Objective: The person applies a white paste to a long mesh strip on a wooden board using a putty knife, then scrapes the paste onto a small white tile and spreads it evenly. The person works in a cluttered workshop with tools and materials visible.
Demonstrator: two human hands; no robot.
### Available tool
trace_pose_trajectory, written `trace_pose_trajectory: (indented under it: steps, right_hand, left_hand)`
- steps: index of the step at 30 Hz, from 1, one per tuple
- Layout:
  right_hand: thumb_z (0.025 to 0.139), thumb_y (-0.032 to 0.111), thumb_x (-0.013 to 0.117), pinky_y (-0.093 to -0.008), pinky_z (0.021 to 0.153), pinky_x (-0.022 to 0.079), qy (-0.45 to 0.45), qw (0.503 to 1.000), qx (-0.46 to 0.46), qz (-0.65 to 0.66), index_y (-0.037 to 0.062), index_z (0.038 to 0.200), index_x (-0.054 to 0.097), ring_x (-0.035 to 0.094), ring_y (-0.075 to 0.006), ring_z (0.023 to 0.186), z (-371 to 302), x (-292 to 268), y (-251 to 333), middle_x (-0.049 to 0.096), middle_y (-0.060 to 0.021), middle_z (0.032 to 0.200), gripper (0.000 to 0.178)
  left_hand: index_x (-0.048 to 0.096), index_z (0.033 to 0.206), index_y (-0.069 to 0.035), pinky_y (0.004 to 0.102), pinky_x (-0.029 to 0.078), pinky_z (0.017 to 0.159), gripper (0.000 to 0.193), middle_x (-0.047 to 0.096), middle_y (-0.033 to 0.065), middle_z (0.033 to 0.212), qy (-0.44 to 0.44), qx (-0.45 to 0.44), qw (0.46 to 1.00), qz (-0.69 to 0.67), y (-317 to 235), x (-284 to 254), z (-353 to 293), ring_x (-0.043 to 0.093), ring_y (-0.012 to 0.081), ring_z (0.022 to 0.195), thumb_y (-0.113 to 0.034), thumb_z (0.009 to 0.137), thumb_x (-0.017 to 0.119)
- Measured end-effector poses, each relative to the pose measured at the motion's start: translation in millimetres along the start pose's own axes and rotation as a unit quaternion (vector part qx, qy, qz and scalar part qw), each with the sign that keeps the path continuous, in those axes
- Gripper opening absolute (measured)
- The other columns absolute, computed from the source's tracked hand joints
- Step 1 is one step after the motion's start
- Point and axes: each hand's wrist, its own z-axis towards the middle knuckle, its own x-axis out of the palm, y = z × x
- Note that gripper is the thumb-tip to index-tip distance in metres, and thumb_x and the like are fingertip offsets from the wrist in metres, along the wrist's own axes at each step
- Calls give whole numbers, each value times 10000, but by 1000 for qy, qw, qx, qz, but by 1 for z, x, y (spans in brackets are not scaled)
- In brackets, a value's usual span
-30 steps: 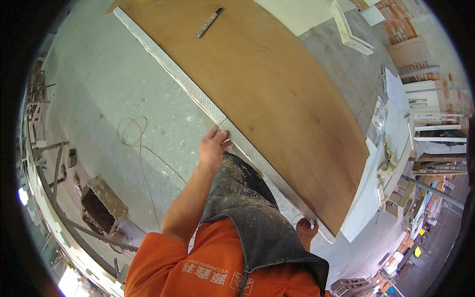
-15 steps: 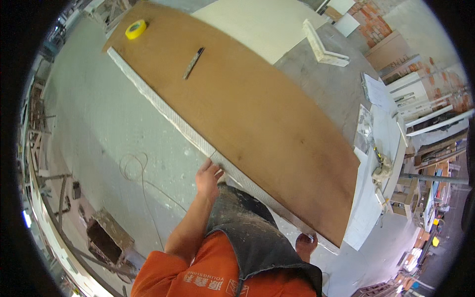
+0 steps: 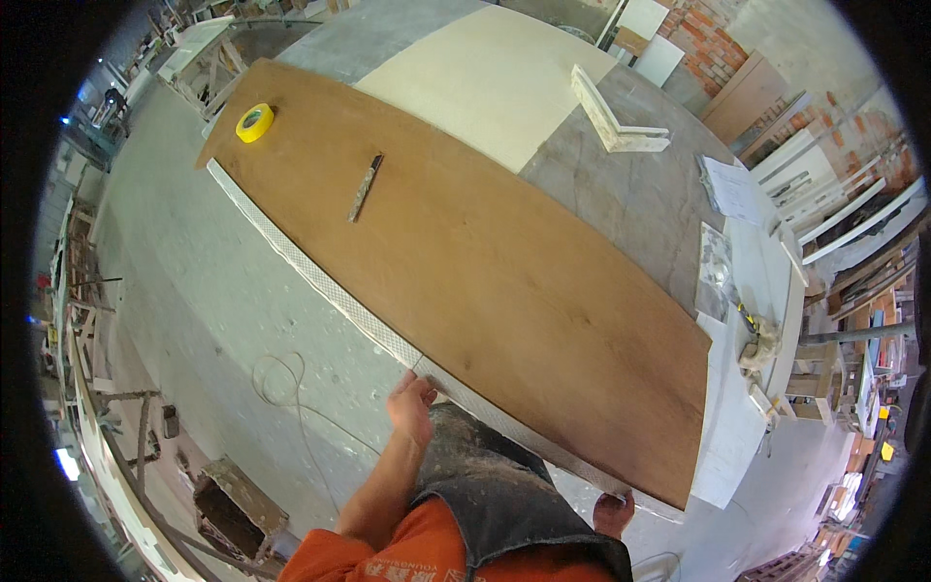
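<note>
My left hand, half curled, touches the white patterned strip near its seam; my right hand curls by its right end. Grip firmness I cannot tell. Before both hands, it follows the brown board. This seems alignment; next calls for even pressure.

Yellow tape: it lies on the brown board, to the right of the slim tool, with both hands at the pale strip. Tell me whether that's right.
Wrong side: the head view shows the yellow tape to the left of the slim tool. It does lie on the brown board, with the left hand and right hand at the pale strip.
</note>
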Motion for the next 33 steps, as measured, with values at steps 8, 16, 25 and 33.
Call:
trace_pose_trajectory:
  steps: [8, 16, 25, 33]
  right_hand:
    - [899, 320, 722, -341, 674, 607, 0, 1000, 1, -3, 71, 875, 681, 712, -211, 728, 2, -4, 3, 733, -68, 831, 253]
    - [891, 300, 721, -360, 678, 615, -1, 1000, 4, -10, 78, 895, 682, 719, -215, 791, -1, -4, 6, 735, -69, 892, 226]
    - [925, 281, 675, -355, 647, 605, 28, 1000, -4, 1, 81, 900, 689, 705, -223, 732, -11, 6, 2, 732, -61, 855, 202]
    - [921, 293, 689, -372, 635, 597, 2, 1000, 13, -2, 81, 893, 693, 683, -218, 688, -4, 3, 5, 726, -57, 824, 213]
  left_hand:
    - [674, 1179, -62, 277, 474, 702, 285, 672, -14, 958, -2, -7, 1000, 24, 3, -6, 6, 604, 132, 797, -51, 921, 554]
    - [674, 1106, -78, 309, 474, 721, 227, 680, -8, 956, -33, -19, 999, -1, 1, 2, 2, 593, 137, 785, -39, 915, 558]
    - [595, 1084, -99, 362, 479, 780, 157, 627, 39, 1007, 4, -61, 997, -50, 9, -9, 32, 591, 201, 898, -108, 928, 614]
    - [613, 1009, -86, 385, 514, 775, 65, 649, 24, 899, 33, -40, 996, -72, 30, -26, 58, 630, 208, 815, -85, 944, 617]
